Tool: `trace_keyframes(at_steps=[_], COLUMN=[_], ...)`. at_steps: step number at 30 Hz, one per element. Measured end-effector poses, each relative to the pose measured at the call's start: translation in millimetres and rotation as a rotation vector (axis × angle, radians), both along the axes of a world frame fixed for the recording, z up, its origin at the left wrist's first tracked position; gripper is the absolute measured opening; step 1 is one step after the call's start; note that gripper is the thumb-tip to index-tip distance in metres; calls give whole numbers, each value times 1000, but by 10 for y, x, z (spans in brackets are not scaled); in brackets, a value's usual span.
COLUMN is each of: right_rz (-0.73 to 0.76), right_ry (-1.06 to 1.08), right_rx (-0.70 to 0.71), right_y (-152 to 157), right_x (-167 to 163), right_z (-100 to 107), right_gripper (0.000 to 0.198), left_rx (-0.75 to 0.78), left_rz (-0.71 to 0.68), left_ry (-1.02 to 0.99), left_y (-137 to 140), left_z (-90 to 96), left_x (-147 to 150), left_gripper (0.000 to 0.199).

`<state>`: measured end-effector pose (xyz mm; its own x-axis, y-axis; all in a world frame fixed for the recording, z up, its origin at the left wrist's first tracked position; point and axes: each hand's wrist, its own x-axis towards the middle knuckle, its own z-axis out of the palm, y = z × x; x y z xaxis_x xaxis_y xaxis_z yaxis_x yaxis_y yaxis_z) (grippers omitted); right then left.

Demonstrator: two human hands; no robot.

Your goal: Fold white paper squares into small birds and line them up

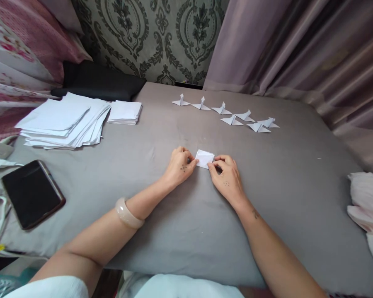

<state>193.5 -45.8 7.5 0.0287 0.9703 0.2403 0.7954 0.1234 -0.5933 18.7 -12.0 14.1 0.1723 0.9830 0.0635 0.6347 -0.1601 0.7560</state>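
Between my two hands is a small folded piece of white paper [204, 158], held just above or on the grey cloth surface; which of the two I cannot tell. My left hand [180, 166] pinches its left edge with thumb and fingers. At the right edge, the thumb and forefinger of my right hand [226, 176] close on the paper. Farther back stand several folded white paper birds, among them one at the left end [181, 100], a middle one [221, 109] and one at the right [258, 127].
A stack of large white sheets [60, 122] lies at the left, beside a pile of smaller paper squares [124, 112]. Nearer is a dark tablet or phone [33, 193] with white cables [0, 227]. A black cushion-like object [102, 80] sits behind. Curtains [282, 45] hang at the back right.
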Motion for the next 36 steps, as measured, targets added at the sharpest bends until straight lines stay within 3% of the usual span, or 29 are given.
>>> trace_keyframes(at_steps=[11, 14, 17, 21, 28, 36], right_rz=[-12, 31, 135, 299, 300, 315], right_ry=[-33, -29, -97, -238, -299, -229], right_rx=[27, 64, 103, 105, 72, 85], right_y=[39, 37, 27, 8, 10, 38], right_x=[13, 23, 16, -4, 9, 48], right_z=[-44, -49, -18, 24, 9, -56], right_gripper=[17, 10, 16, 35, 42, 42], left_rx=[34, 110, 251, 406, 313, 359], left_rz=[9, -27, -134, -353, -391, -391], left_ry=[66, 107, 245, 461, 689, 687], left_y=[2, -28, -59, -96, -240, -333], left_z=[-45, -51, -27, 19, 89, 77], left_x=[15, -7, -9, 6, 29, -4], left_gripper=[14, 10, 10, 25, 35, 29])
